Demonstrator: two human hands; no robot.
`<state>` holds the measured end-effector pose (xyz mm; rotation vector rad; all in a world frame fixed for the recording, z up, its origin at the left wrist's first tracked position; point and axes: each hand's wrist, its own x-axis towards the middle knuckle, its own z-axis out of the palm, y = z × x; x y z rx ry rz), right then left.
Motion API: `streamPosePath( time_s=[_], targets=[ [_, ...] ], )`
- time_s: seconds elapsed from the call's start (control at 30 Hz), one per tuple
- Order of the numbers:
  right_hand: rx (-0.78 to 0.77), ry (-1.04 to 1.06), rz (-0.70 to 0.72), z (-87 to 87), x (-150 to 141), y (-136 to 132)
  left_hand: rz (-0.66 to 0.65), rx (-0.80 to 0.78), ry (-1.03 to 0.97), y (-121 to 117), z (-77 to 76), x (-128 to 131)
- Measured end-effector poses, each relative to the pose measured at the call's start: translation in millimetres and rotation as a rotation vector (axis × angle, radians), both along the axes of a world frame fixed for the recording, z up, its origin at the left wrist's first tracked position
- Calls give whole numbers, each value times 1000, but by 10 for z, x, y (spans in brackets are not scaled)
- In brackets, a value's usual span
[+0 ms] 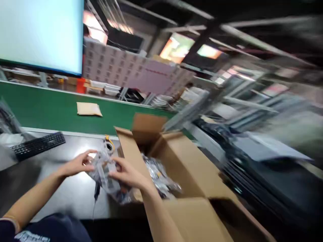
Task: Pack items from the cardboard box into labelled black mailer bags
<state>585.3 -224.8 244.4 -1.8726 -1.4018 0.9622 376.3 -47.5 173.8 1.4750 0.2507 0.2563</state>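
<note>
I hold one clear plastic bag with both my hands, just over the edge of the dark worktop. My left hand has its fingers closed on the left end of the bag. My right hand has its fingers curled over the right side of it. Something small and dark is inside the bag, but it is too blurry to tell what. A thin dark cord hangs down from the bag.

Just to the right of my hands is one big brown cardboard box. Its flaps are open. Inside it lie more shiny plastic bags in a pile. I cannot count them, they are too blurry.

On the worktop I see one black keyboard on the left, well apart from my hands. Near the box corner sits one small round thing with a yellow bit.

Behind the worktop runs a green belt. One flat brown envelope lies on it. One big bright screen hangs at the top left.
</note>
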Motion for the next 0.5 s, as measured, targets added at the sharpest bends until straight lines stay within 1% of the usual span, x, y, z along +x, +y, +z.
streamPosePath(
  time_s=[0.03, 0.07, 0.1, 0.13, 0.17, 0.2, 0.23, 0.27, 0.3, 0.33, 0.37, 0.4, 0.43, 0.47, 0.5],
  targets=[
    [-14, -109, 54, -133, -158, 137, -39, -10, 17, 3, -66, -106],
    [24, -220, 56, -301, -277, 282, 10, -18, 32, 51, -181, -240],
    [152, -333, -49, -503, -373, 440, 77, -35, 41, 139, -329, -410],
    [326, -439, -174, -737, -468, 610, 172, -62, 44, 253, -489, -626],
    [504, -500, -290, -1005, -586, 784, 328, -87, 37, 374, -645, -889],
    [660, -505, -396, -1306, -748, 952, 497, -119, 30, 486, -782, -1192],
    [778, -461, -480, -1638, -963, 1105, 679, -159, 26, 578, -892, -1518],
    [877, -394, -578, -1994, -1232, 1241, 854, -205, 23, 649, -971, -1849],
    [875, -311, -609, -2364, -1551, 1362, 998, -260, 20, 701, -1019, -2167],
    [831, -222, -573, -2732, -1904, 1472, 1110, -323, 18, 739, -1041, -2458],
    [794, -142, -528, -3080, -2276, 1574, 1189, -388, 10, 764, -1044, -2712],
    [766, -90, -464, -3388, -2650, 1668, 1243, -450, -5, 780, -1037, -2927],
    [766, -78, -341, -3641, -3007, 1753, 1275, -509, -24, 787, -1026, -3101],
    [752, -77, -185, -3824, -3335, 1827, 1297, -563, -41, 784, -1020, -3241],
    [738, -90, -50, -3932, -3623, 1889, 1313, -609, -50, 773, -1026, -3351]
  ],
)
